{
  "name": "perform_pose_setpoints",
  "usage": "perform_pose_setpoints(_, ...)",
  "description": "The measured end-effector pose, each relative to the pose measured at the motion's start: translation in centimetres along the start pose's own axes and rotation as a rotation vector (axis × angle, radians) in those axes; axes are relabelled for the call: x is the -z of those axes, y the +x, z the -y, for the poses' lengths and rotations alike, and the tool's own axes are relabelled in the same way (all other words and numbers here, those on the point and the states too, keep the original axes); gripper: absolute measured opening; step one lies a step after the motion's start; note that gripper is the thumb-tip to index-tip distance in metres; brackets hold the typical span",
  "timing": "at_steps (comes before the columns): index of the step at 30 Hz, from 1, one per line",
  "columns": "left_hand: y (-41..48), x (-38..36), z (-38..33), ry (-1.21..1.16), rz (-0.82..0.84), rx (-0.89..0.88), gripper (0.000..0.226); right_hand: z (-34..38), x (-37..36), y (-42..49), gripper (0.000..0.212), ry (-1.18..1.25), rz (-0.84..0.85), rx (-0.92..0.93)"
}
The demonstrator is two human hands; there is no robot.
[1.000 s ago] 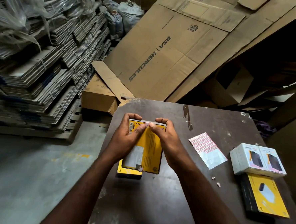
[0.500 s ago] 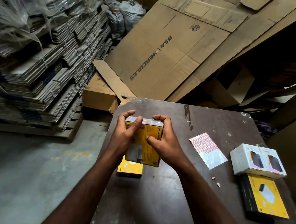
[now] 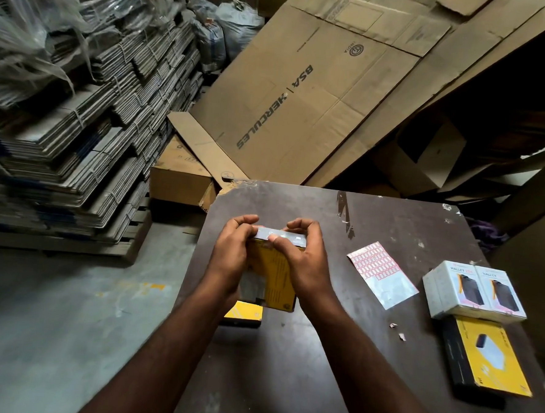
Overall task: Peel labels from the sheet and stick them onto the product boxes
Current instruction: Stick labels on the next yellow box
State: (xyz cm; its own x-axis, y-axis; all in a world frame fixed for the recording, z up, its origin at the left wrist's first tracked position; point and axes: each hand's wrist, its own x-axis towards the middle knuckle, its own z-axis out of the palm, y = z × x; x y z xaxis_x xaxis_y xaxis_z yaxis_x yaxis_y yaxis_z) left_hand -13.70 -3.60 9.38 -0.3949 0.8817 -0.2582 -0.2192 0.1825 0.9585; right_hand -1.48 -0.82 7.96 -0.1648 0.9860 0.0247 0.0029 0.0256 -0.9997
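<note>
A yellow rectangular cardboard product box (image 3: 275, 276) with a grey top edge is held upright above the near-left part of a dark brown, scuffed wooden table (image 3: 391, 220), its broad yellow face turned toward the camera. The left hand (image 3: 229, 258) wraps the box's left side, fingers curled over the grey top edge and thumb lying along it; the right hand (image 3: 300, 259) clasps the right side the same way, its thumb pressed flat on the grey top strip, so both hands are closed around the box and the two thumbs nearly meet on that edge. Whether a label sits under the thumbs cannot be told. Beneath the held box, a second flat yellow box (image 3: 245, 313) lies on the table, mostly hidden by the left forearm. To the right, well apart from the hands, lies a white sheet of small red-bordered labels (image 3: 378, 273), its lower part blank. Farther right sit two white product boxes (image 3: 473, 292) side by side, touching, and just in front of them a flat yellow-and-black box (image 3: 495, 357). Behind the table lean large flattened brown cardboard cartons (image 3: 304, 90), and bundled stacks of flat grey cardboard (image 3: 78, 130) fill the left.
</note>
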Motion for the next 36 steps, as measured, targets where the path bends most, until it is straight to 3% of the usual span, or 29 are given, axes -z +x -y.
perform_pose_setpoints(4, 0.8, 1.3, 0.7, 0.212, 0.293, -0.004, 0.046, 0.4, 0.9, 1.2, 0.029, 0.159, -0.062, -0.212)
perform_pose_setpoints(7, 1.5, 2.1, 2.0, 0.253, 0.354, 0.069, 0.068, 0.7, 1.4, 1.7, 0.034, 0.105, -0.049, -0.193)
perform_pose_setpoints(13, 1.3, 2.8, 2.3, 0.197, 0.416, 0.124, 0.041, 0.3, 2.2, 3.2, 0.041, 0.121, -0.115, -0.240)
perform_pose_setpoints(16, 1.6, 3.3, 2.2, 0.207, 0.349, 0.069, 0.046, 0.1, 2.7, 3.6, 0.043, 0.234, -0.180, -0.296)
perform_pose_setpoints(18, 2.0, 3.5, 2.1, 0.165, 0.277, 0.041, 0.053, -0.4, 3.0, 3.5, 0.044, 0.104, -0.196, -0.225)
perform_pose_setpoints(20, 2.1, 3.6, 1.9, 0.131, 0.230, 0.032, 0.056, -1.1, 3.2, 3.2, 0.045, -0.239, -0.186, -0.012)
perform_pose_setpoints(24, 2.4, 3.9, 1.7, 0.232, 0.244, 0.005, 0.055, -1.4, 3.3, 3.0, 0.057, -0.811, -0.039, 0.411)
perform_pose_setpoints(27, 2.5, 3.9, 1.5, 0.249, 0.248, 0.001, 0.056, 0.0, 3.7, 3.3, 0.061, -0.999, 0.258, 0.524)
perform_pose_setpoints(31, 2.9, 3.9, 1.1, 0.244, 0.222, 0.020, 0.082, 0.8, 3.6, 3.6, 0.063, -0.980, 0.531, 0.422)
perform_pose_setpoints(36, 3.0, 4.2, 1.0, 0.347, 0.214, -0.013, 0.083, 0.3, 3.6, 3.7, 0.053, -0.777, 0.530, 0.197)
